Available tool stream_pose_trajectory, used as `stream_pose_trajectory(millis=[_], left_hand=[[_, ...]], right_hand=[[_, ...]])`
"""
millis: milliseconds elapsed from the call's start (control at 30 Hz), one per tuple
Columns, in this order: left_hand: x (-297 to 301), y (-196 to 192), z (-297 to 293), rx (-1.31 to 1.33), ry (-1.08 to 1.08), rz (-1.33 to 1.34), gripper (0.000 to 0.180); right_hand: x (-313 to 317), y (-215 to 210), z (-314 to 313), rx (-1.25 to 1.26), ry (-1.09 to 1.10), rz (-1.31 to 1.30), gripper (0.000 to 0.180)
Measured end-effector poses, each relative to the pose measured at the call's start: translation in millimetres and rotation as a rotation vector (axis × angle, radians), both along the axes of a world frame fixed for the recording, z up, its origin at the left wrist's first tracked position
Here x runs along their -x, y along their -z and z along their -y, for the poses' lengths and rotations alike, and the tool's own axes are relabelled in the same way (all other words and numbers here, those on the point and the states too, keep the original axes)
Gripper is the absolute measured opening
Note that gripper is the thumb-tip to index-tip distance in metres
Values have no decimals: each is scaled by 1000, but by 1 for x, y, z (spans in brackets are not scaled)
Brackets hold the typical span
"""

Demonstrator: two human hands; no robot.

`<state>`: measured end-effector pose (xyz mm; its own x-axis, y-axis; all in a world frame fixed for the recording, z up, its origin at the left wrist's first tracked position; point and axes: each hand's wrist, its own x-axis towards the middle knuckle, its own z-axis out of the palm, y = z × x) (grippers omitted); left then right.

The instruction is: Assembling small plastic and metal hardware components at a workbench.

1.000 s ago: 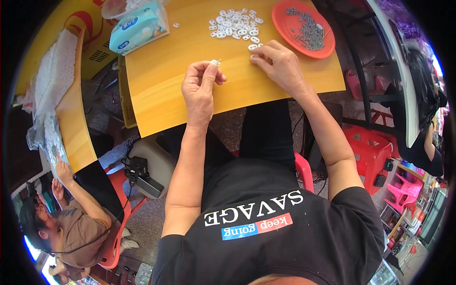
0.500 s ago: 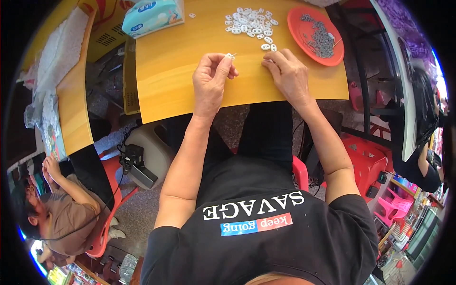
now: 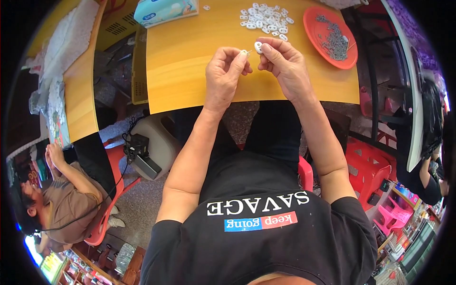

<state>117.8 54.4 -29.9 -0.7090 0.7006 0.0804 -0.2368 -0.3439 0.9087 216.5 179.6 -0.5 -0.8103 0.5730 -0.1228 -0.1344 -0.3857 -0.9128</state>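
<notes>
**A:** So both hands are up over the near edge of the surface (image 3: 190,71). Right hand (image 3: 285,66) is pinching a small white oval piece (image 3: 258,47) between thumb and fingertips. Left hand (image 3: 227,71) has its fingers pressed together on something thin and shiny at the tips, maybe a bit of wire or a pin (image 3: 245,52), too small to say for sure. The two things are just beside each other, nearly touching.

**B:** Where's the supply?

**A:** Pile of white pieces (image 3: 266,16) at 12 o'clock from the hands, close by. Red plate (image 3: 317,21) of grey metal bits (image 3: 335,40) at 2 o'clock. Tissue pack (image 3: 164,10) off at 10 o'clock.

**B:** What would worry you here?

**A:** My guess: the grips. Both are fingertip-only on tiny parts held in the air, right above the surface edge. If the thumb slips, the piece drops, and from there it could bounce past the edge into the lap or onto the floor. Also, the metal bit looks pointy, so a misaligned push could jab a fingertip.

**B:** And the pile?

**A:** A wrist sweeping back could scatter it.
</notes>
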Motion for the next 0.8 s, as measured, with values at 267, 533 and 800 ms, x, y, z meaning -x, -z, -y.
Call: stream_pose_trajectory(millis=[267, 533, 800], left_hand=[[1, 0, 0, -22, 2, 41, 10], [0, 0, 1, -10, 0, 17, 10], [1, -1, -1, 15, -12, -2, 11]], right_hand=[[5, 2, 11, -75, 18, 37, 26], [5, -2, 12, -218, 49, 59, 24], [9, -3, 17, -507, 86, 98, 20]])
